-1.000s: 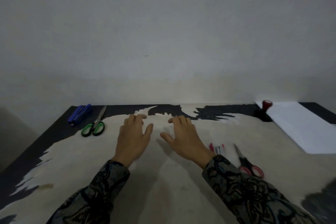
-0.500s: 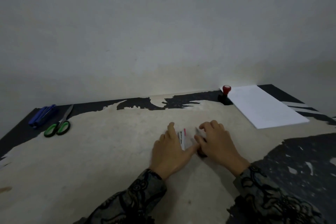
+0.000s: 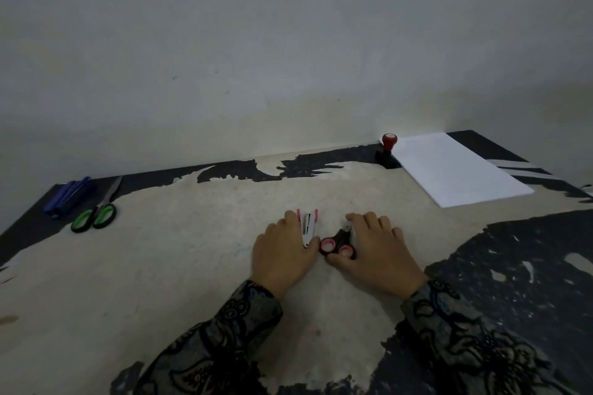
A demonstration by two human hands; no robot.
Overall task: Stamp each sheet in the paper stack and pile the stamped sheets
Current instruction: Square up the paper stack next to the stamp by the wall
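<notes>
Table (image 3: pixel 160 266): worn pale top, black patches.
Paper stack (image 3: pixel 455 170): far right corner, untouched, well apart from both hands.
Stamp (image 3: pixel 389 151): red knob, upright, just beside the stack's near-left corner.
Left hand (image 3: pixel 284 250): flat, fingers straight, beside a white stapler (image 3: pixel 308 226).
Right hand (image 3: pixel 377 248): fingers apparently lying over small pink-handled scissors (image 3: pixel 337 242); grip unclear.
Advice: shift these aside first, clearing the centre for stamping.

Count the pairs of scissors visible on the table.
2: green-handled scissors at far left beside the blue object; pink-handled scissors under the right hand.
</notes>
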